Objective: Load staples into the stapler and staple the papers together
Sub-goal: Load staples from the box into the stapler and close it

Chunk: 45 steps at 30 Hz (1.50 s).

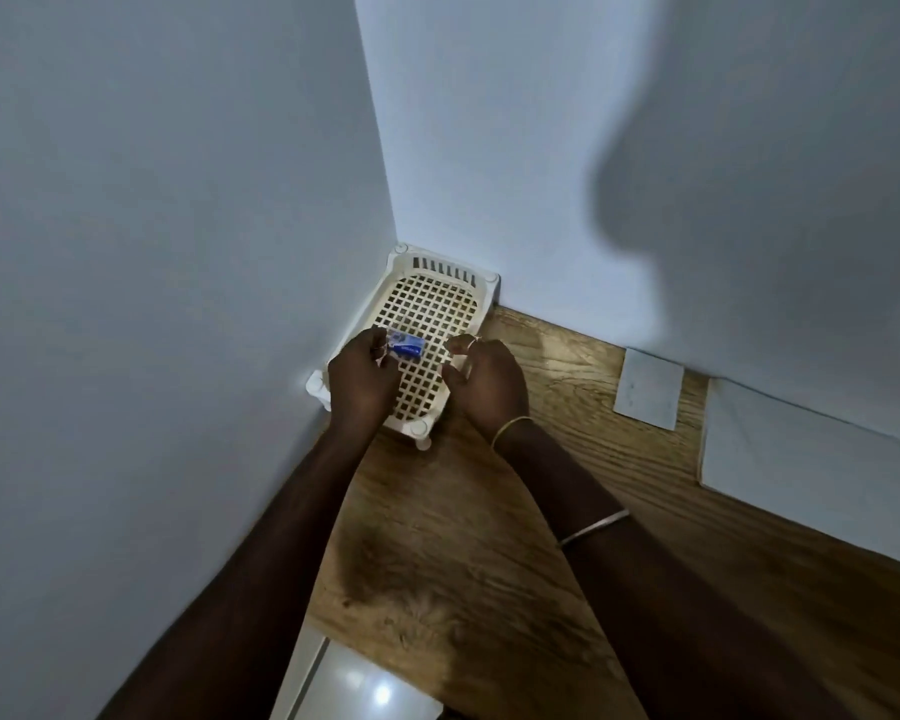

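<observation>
your left hand (pixel 358 379) pinches a small blue staple box (pixel 406 348) at its left end, held over the white lattice basket (pixel 440 283), long axis running toward your right hand (pixel 484 384). those right fingers (pixel 458 346) are curled, gripping nothing, just beside the box; the basket looks empty, papers (pixel 801 449) lying well apart.

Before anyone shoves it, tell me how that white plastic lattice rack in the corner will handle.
The white plastic lattice rack is probably light for its size, being mostly open grid. It stands on short peg legs on the wooden table, so a push would likely make it skid or tip. The left hand holding the small blue box hovers above it.
</observation>
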Each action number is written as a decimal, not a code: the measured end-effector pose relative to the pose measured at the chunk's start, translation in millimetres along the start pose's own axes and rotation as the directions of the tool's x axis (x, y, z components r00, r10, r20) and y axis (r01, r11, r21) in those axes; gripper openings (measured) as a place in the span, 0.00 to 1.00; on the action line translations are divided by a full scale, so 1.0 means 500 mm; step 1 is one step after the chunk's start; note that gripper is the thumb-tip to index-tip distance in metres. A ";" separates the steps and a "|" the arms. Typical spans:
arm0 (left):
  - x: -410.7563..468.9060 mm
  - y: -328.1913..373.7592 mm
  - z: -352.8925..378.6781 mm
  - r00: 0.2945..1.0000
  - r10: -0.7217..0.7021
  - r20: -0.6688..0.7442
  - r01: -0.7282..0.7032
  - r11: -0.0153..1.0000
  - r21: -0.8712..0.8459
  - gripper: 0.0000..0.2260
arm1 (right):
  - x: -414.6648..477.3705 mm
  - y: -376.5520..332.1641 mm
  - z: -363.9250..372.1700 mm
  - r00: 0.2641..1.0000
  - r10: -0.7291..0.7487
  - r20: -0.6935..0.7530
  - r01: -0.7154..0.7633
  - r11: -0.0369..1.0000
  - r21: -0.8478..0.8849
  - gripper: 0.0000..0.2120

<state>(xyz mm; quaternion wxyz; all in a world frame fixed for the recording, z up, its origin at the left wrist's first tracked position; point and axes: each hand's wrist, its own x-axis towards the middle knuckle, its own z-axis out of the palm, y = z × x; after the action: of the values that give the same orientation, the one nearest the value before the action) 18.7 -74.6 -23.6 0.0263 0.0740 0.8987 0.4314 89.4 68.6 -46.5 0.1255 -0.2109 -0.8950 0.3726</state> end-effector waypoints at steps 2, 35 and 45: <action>0.011 -0.004 0.005 1.000 -0.018 0.006 0.018 1.000 0.011 0.17 | 0.016 -0.009 0.018 1.000 -0.020 0.007 0.020 1.000 -0.021 0.18; -0.277 0.152 0.074 0.965 0.152 0.216 0.086 0.591 -0.802 0.13 | -0.255 0.025 -0.303 0.938 -0.063 -0.341 0.125 0.979 0.161 0.18; -0.396 0.194 0.092 0.939 0.192 0.284 0.162 0.482 -0.861 0.15 | -0.387 0.051 -0.398 0.949 -0.036 -0.312 0.094 0.981 0.171 0.17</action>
<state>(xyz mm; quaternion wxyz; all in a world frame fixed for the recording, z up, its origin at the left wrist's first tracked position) 230.2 -9.8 20.0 0.2121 0.1321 0.5331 0.8083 342.8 115.7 59.5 0.2943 -0.2240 -0.8328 0.4118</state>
